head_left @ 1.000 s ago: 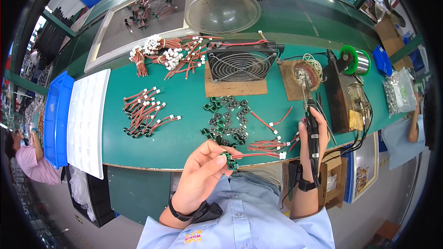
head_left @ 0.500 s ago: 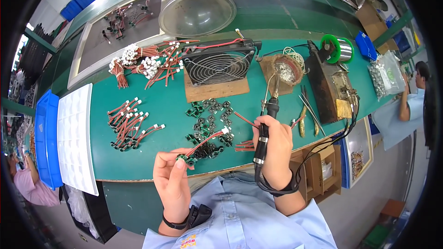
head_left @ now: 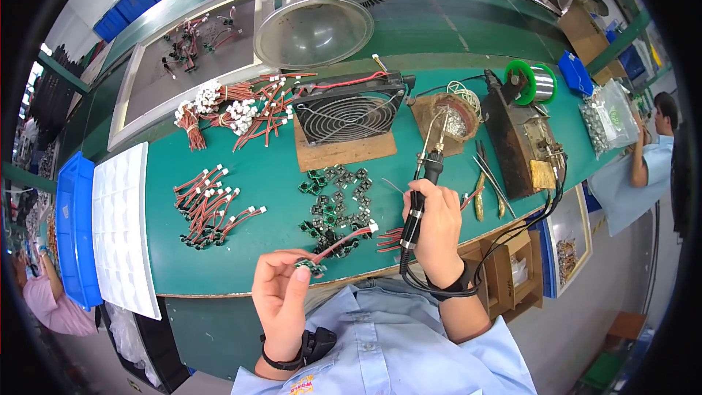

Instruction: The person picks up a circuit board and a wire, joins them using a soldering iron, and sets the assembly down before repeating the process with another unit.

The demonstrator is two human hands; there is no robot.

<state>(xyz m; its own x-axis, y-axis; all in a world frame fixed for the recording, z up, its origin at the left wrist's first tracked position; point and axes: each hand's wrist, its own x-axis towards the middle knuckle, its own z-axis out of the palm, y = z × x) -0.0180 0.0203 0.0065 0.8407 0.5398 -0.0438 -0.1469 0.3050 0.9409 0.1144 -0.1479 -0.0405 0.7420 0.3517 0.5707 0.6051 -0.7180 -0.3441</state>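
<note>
Between the thumb and fingers of my left hand (head_left: 281, 294), which is closed, is a small green circuit board (head_left: 312, 266). A red wire lead (head_left: 340, 243) with a white plug rises from it to the right. My right hand (head_left: 437, 230) is wrapped round a black soldering iron (head_left: 413, 223), its metal tip over the round tin (head_left: 459, 118) of silvery bits. A thin strand (head_left: 393, 186) sticks out left of the right fingers; its kind is unclear. Several loose circuit boards (head_left: 336, 201) lie between the hands, and more red leads (head_left: 390, 240) lie beside the right hand.
Wired boards (head_left: 212, 208) lie left, near a white tray (head_left: 124, 227) and blue bin (head_left: 77, 227). Behind stand a fan (head_left: 347, 118) and a fume hood (head_left: 314, 33). Tweezers (head_left: 496, 179), a solder spool (head_left: 540, 83) and a soldering station (head_left: 515, 146) are at right. Bundled leads (head_left: 191, 130) lie back left.
My left hand has moved slightly right and nearer to me with the circuit board. The red wire beside my right fingers no longer shows there; a thin strand does. The soldering iron stays in my right hand.
</note>
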